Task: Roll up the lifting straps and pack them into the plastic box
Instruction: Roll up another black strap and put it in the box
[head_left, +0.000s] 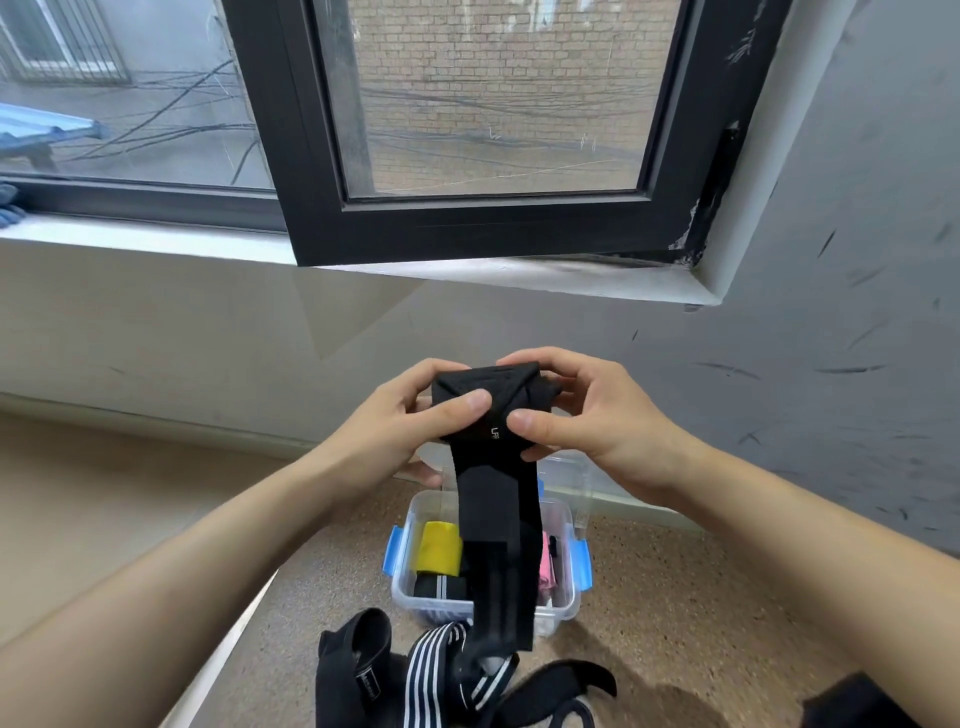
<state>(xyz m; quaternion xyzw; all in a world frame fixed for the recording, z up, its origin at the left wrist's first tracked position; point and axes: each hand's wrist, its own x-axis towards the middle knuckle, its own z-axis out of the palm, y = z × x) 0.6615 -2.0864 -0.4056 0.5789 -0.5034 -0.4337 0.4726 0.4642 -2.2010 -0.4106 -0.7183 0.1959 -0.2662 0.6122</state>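
A black lifting strap (496, 499) is partly rolled at its top end, and its loose tail hangs down in front of the plastic box. My left hand (410, 421) grips the roll from the left with the thumb pressed on its front. My right hand (576, 410) grips it from the right, thumb on the front too. Below on the floor stands the clear plastic box (563, 608) with blue latches. It holds a yellow roll (440, 548), a black strap with a white stripe (439, 590) and something pink (546, 569).
More loose straps lie on the speckled floor in front of the box: a black one (353, 670), a black-and-white striped one (426, 670) and another black one (561, 686). The box's clear lid (571, 480) leans behind it. A wall and an open black window frame (467, 228) rise ahead.
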